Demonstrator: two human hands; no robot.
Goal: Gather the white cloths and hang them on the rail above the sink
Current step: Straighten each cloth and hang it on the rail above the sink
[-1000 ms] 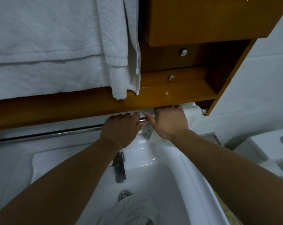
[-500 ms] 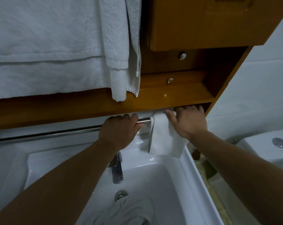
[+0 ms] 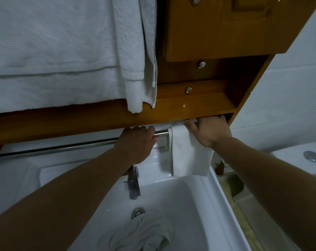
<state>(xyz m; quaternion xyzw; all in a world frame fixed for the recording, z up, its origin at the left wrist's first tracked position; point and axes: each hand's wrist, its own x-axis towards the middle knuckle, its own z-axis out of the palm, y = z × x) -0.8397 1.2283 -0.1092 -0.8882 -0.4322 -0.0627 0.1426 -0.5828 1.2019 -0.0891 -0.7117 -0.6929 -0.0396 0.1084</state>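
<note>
Our left hand grips the rail; our right hand seemingly pinches 1 hung cloth. 1 crumpled cloth lies in the sink.

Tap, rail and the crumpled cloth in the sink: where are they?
tap (image 3: 134, 187), head view, its spout.
rail (image 3: 63, 147), head view, bare stretch.
crumpled cloth (image 3: 140, 234), head view, its middle.

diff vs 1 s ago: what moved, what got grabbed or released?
The right grip slid rightward along the rail. The white cloth, bunched under it before, now hangs draped over the rail, and the grip still holds its top. Nothing was let go. The left grip stays wrapped round the rail, and the crumpled cloth stays in the sink.
</note>
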